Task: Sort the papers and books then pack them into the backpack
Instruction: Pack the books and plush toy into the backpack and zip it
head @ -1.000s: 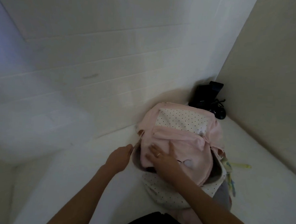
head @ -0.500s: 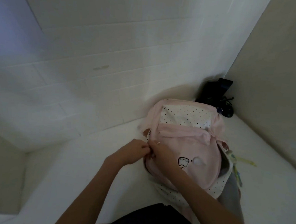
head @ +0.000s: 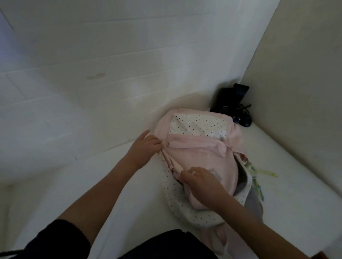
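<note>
Backpack [head: 202, 150] on table [head: 123, 186] centre-right, black gear [head: 233, 105] behind in corner, hands at its left edge.

We see a white tiled wall [head: 115, 47] meeting a plain beige wall [head: 311, 73] at a corner. Below runs a white counter [head: 294, 187]. Dark gear [head: 234, 102], perhaps a charger, sits in the corner. Light is dim.

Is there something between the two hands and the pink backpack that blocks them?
Nothing visible does. The left hand already grips the pink backpack at its left edge, and the right hand pinches the fabric lower on the same edge. Both touch it directly on the white table.
</note>
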The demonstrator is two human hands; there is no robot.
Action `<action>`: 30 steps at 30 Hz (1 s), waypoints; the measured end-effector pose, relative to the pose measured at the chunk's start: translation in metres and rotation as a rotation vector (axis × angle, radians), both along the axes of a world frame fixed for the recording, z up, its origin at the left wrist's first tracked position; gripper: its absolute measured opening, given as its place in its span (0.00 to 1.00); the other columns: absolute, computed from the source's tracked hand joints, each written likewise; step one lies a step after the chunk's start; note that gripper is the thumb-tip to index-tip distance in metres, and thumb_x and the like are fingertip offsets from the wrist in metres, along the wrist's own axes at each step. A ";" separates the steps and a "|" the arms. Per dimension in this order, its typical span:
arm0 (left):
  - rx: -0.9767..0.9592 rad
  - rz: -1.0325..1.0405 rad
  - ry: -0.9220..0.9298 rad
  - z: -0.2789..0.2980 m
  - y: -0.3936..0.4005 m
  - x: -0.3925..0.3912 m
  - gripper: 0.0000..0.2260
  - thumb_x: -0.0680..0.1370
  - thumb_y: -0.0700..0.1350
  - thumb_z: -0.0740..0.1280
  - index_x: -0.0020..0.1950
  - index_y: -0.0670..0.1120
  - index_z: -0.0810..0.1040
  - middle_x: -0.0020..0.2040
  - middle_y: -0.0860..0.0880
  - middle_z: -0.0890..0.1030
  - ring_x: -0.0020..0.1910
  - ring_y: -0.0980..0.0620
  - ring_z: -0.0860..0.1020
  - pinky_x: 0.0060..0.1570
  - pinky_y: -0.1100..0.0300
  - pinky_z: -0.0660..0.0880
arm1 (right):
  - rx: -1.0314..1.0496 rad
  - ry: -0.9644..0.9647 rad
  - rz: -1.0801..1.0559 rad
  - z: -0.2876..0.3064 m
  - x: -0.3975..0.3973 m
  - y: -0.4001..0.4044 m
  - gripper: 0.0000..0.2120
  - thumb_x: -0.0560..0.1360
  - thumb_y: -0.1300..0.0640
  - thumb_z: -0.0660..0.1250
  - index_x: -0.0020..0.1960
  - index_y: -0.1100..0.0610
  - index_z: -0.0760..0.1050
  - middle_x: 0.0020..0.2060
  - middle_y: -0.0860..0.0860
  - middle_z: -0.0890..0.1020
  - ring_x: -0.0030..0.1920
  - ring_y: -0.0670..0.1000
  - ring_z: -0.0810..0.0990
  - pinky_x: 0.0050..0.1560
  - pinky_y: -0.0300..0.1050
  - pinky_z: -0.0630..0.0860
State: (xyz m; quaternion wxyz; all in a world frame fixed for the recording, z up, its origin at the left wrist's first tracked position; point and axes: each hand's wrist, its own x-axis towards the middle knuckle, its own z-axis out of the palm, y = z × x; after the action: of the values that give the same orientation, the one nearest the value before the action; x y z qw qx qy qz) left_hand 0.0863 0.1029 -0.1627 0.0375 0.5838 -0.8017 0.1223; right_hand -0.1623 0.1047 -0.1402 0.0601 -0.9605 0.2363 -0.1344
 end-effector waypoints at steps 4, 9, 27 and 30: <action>0.002 0.034 0.012 -0.002 -0.002 0.006 0.13 0.60 0.39 0.80 0.40 0.49 0.83 0.41 0.52 0.84 0.43 0.52 0.83 0.59 0.47 0.74 | -0.033 0.050 0.002 -0.007 -0.057 -0.012 0.11 0.67 0.58 0.58 0.48 0.52 0.71 0.31 0.49 0.80 0.32 0.49 0.78 0.34 0.38 0.72; -0.011 0.099 0.118 -0.002 -0.001 -0.016 0.10 0.62 0.37 0.76 0.38 0.46 0.80 0.36 0.50 0.82 0.41 0.47 0.81 0.58 0.45 0.74 | 0.311 -0.038 -0.374 -0.016 -0.064 -0.025 0.03 0.76 0.60 0.62 0.44 0.57 0.70 0.33 0.54 0.79 0.35 0.55 0.77 0.35 0.47 0.71; 0.004 -0.301 0.247 -0.020 0.037 -0.079 0.20 0.58 0.41 0.71 0.44 0.48 0.67 0.37 0.50 0.76 0.34 0.51 0.73 0.32 0.62 0.70 | 0.544 0.048 -0.461 -0.073 -0.053 0.044 0.20 0.79 0.56 0.53 0.71 0.54 0.64 0.64 0.55 0.74 0.62 0.55 0.73 0.63 0.47 0.70; -0.023 -0.267 0.234 -0.024 0.043 -0.075 0.15 0.60 0.42 0.65 0.43 0.48 0.65 0.37 0.49 0.74 0.36 0.51 0.69 0.32 0.61 0.69 | 0.335 -0.006 -0.522 -0.080 -0.049 0.058 0.26 0.76 0.51 0.51 0.73 0.52 0.61 0.67 0.51 0.74 0.64 0.54 0.73 0.62 0.49 0.72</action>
State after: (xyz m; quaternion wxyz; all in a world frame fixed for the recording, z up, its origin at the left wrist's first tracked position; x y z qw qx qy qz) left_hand 0.0114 0.1457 -0.1865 0.1532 0.4819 -0.8609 0.0563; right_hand -0.2110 0.1626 -0.2200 0.1815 -0.8437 0.4937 -0.1072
